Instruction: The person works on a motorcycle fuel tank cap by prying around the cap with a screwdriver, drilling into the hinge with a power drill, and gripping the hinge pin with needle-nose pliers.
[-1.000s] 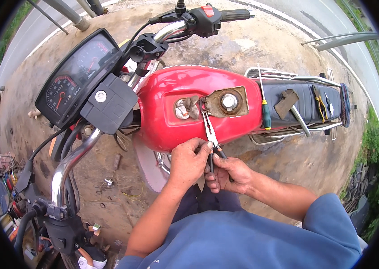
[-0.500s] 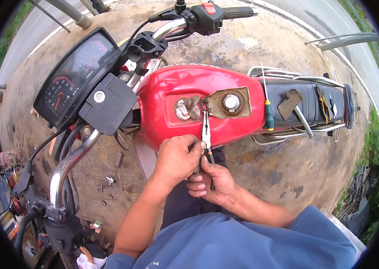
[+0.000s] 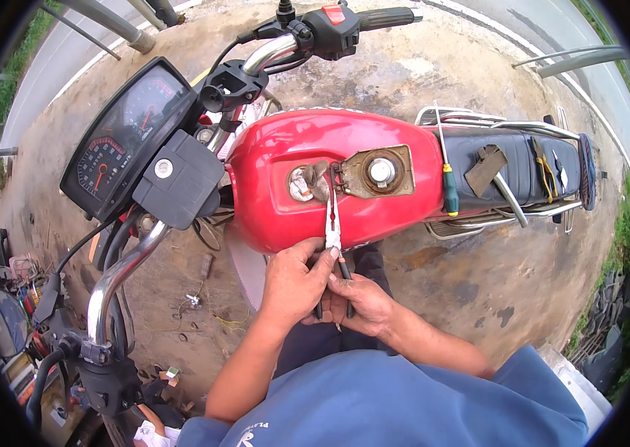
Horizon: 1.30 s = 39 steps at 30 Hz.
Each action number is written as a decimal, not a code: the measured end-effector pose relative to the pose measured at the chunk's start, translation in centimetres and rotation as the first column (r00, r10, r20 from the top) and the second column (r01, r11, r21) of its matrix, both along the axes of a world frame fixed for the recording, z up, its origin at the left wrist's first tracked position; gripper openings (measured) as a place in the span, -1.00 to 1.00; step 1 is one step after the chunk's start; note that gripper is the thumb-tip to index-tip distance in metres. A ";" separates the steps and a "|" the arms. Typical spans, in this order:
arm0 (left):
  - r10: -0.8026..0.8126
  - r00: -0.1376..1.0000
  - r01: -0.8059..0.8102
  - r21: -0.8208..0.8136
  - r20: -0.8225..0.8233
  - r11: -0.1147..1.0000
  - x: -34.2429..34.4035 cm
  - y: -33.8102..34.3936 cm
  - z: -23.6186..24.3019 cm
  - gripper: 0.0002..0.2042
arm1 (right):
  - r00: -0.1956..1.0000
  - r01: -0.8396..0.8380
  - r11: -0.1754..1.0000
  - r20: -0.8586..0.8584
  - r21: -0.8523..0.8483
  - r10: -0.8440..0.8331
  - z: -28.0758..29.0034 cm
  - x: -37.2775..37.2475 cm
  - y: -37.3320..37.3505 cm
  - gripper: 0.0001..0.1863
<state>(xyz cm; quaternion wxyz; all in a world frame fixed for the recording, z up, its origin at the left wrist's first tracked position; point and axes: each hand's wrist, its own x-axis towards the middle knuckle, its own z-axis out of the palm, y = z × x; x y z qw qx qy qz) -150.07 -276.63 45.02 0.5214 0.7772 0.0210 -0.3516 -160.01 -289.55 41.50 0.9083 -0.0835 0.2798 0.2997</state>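
My left hand (image 3: 296, 279) is closed around the pivot area of long-nose pliers (image 3: 334, 223). Below it, my right hand (image 3: 363, 302) grips the dark handles. The pliers' tips touch or sit very near a small hinge part (image 3: 336, 176) on the red motorcycle tank (image 3: 270, 149), beside the rusty filler plate (image 3: 365, 186) with its silver centre (image 3: 382, 170). Crumpled white and grey cloth (image 3: 301, 181) fills the recess left of the hinge. A green-handled screwdriver (image 3: 450, 190) lies at the tank's rear end.
Handlebar (image 3: 121, 272) and instrument panel (image 3: 114, 149) are at left. The black seat (image 3: 523, 164) carries a brown piece (image 3: 485, 170), a metal bar and yellow-handled pliers (image 3: 546, 175). Clutter and part of another person (image 3: 154, 432) show at lower left; posts (image 3: 579, 59) stand by the road.
Both hands have shifted left since a second ago, swinging the pliers' handle end leftward so the tool points more straight up the picture. The tips remain by the hinge.
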 end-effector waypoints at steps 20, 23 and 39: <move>-0.451 0.833 0.312 0.400 0.321 0.862 5.3 1.6 3.6 -0.71 | 0.942 0.328 0.909 -0.165 0.258 -0.293 1.6 3.5 6.6 -0.64; -0.446 0.784 0.279 0.396 0.431 0.875 4.5 3.1 4.7 -0.69 | 0.929 0.363 0.868 -0.197 0.339 -0.312 1.7 3.9 6.8 -0.68; -0.544 0.552 0.428 0.345 0.632 0.836 1.0 4.7 3.0 -0.29 | 0.878 0.468 0.871 -0.183 0.146 -0.441 0.9 3.9 7.5 -0.62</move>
